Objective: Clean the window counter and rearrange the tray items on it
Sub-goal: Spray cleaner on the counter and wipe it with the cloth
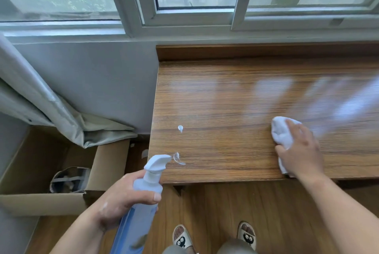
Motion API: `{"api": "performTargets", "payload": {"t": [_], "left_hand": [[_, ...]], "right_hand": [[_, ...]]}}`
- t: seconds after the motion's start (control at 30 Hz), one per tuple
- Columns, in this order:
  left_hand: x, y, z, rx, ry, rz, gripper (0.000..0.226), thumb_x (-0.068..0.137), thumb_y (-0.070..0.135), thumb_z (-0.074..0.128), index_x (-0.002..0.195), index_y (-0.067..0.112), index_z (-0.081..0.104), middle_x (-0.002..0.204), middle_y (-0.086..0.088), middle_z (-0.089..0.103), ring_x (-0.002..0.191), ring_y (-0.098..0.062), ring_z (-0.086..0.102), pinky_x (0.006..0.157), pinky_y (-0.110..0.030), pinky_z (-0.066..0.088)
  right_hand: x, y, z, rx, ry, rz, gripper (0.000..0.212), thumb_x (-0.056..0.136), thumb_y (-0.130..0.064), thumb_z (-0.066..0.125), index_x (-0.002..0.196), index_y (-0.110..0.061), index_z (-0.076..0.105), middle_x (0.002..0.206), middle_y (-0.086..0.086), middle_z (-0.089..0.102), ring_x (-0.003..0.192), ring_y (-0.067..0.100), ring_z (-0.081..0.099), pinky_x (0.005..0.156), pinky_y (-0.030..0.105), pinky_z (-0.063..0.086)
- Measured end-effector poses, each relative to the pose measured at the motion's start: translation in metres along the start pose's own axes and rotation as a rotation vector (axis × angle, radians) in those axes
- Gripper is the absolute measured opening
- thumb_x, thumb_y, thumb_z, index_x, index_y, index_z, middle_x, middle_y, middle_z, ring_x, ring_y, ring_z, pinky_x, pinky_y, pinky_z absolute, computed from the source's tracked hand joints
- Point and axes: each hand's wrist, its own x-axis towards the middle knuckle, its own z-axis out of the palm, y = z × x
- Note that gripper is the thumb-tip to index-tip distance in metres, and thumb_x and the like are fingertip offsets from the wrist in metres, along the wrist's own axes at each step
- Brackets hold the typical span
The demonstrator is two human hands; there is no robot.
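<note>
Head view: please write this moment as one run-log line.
left hand: holds bottle | right hand: presses cloth on counter | white blobs: two, unwiped

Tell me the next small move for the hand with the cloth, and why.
Probably slide the cloth leftward under the right hand toward the white dabs near the front left corner of the counter. The two dabs sit unwiped near the nozzle of the spray bottle, while the cloth rests well to their right.
</note>
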Motion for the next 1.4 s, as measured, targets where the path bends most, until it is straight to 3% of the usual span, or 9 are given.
{"api": "performTargets", "payload": {"t": [0.2, 0.33, 0.53, 0.63, 0.77, 0.87, 1.0, 1.23, 1.4], "left_hand": [[-0.009, -0.013, -0.012, -0.059, 0.017, -0.008, 0.066, 0.05, 0.04, 0.094, 0.108, 0.016, 0.075, 0.093, -0.016, 0.066, 0.086, -0.045, 0.067, 0.08, -0.048, 0.052], [-0.016, -0.019, -0.021, -0.003, 0.083, 0.03, 0.075, 0.036, 0.061, 0.095, 0.098, 0.025, 0.075, 0.092, -0.011, 0.071, 0.093, -0.046, 0.07, 0.082, -0.046, 0.053], [-0.03, -0.016, -0.035, -0.193, 0.104, 0.052, 0.093, 0.038, 0.043, 0.098, 0.123, 0.02, 0.069, 0.095, -0.04, 0.063, 0.079, -0.04, 0.07, 0.071, -0.041, 0.058], [-0.028, -0.01, -0.034, -0.181, 0.083, 0.038, 0.097, 0.037, 0.041, 0.099, 0.125, 0.015, 0.067, 0.093, -0.035, 0.065, 0.08, -0.041, 0.07, 0.071, -0.039, 0.059], [-0.015, 0.001, -0.029, -0.139, 0.033, 0.025, 0.089, 0.042, 0.038, 0.1, 0.121, 0.013, 0.07, 0.092, -0.02, 0.069, 0.084, -0.041, 0.07, 0.076, -0.044, 0.057], [-0.006, 0.006, -0.024, -0.146, -0.002, 0.037, 0.068, 0.05, 0.033, 0.094, 0.113, 0.021, 0.074, 0.09, -0.018, 0.069, 0.083, -0.038, 0.069, 0.073, -0.039, 0.057], [-0.004, 0.003, -0.024, -0.174, -0.014, 0.043, 0.065, 0.052, 0.032, 0.092, 0.114, 0.026, 0.075, 0.091, -0.015, 0.07, 0.084, -0.038, 0.07, 0.075, -0.04, 0.057], [-0.014, -0.004, -0.036, -0.161, 0.061, 0.048, 0.086, 0.045, 0.041, 0.099, 0.12, 0.013, 0.069, 0.093, -0.022, 0.069, 0.087, -0.044, 0.071, 0.077, -0.045, 0.057], [-0.017, 0.0, -0.039, -0.179, 0.067, 0.057, 0.081, 0.04, 0.045, 0.101, 0.109, 0.014, 0.074, 0.096, -0.038, 0.067, 0.084, -0.042, 0.071, 0.073, -0.043, 0.057]], "right_hand": [[-0.022, -0.033, 0.01, -0.016, 0.007, -0.017, 0.079, 0.079, -0.025, 0.068, 0.149, -0.032, 0.034, 0.153, 0.006, 0.034, 0.125, 0.042, 0.042, 0.099, 0.05, 0.043], [-0.071, -0.102, 0.042, 0.003, -0.017, -0.305, 0.078, 0.072, -0.026, 0.067, 0.147, -0.03, 0.044, 0.147, 0.008, 0.043, 0.105, 0.041, 0.053, 0.09, 0.048, 0.05], [-0.131, -0.224, 0.087, 0.052, -0.206, -0.745, 0.081, 0.065, -0.035, 0.059, 0.144, -0.035, 0.044, 0.147, 0.008, 0.047, 0.099, 0.037, 0.056, 0.084, 0.049, 0.052], [-0.129, -0.238, 0.089, 0.01, -0.269, -0.881, 0.083, 0.069, -0.034, 0.062, 0.147, -0.037, 0.036, 0.15, 0.004, 0.04, 0.099, 0.034, 0.054, 0.085, 0.047, 0.051], [-0.101, -0.173, 0.064, -0.006, -0.194, -0.858, 0.08, 0.067, -0.039, 0.055, 0.146, -0.038, 0.042, 0.15, 0.002, 0.046, 0.101, 0.031, 0.059, 0.089, 0.042, 0.053], [-0.07, -0.094, 0.036, -0.062, -0.143, -0.709, 0.081, 0.065, -0.037, 0.055, 0.146, -0.038, 0.044, 0.149, 0.003, 0.049, 0.105, 0.033, 0.061, 0.093, 0.042, 0.053], [-0.051, -0.036, 0.004, -0.059, -0.164, -0.505, 0.084, 0.067, -0.027, 0.061, 0.146, -0.043, 0.037, 0.15, -0.001, 0.044, 0.11, 0.035, 0.057, 0.092, 0.047, 0.053], [-0.109, -0.174, 0.071, 0.046, -0.254, -0.973, 0.082, 0.062, -0.034, 0.064, 0.142, -0.034, 0.047, 0.147, 0.006, 0.049, 0.104, 0.034, 0.058, 0.094, 0.045, 0.051], [-0.123, -0.229, 0.082, 0.028, -0.377, -1.042, 0.078, 0.07, -0.029, 0.063, 0.142, -0.04, 0.034, 0.152, 0.001, 0.036, 0.101, 0.034, 0.051, 0.088, 0.045, 0.047]]}}
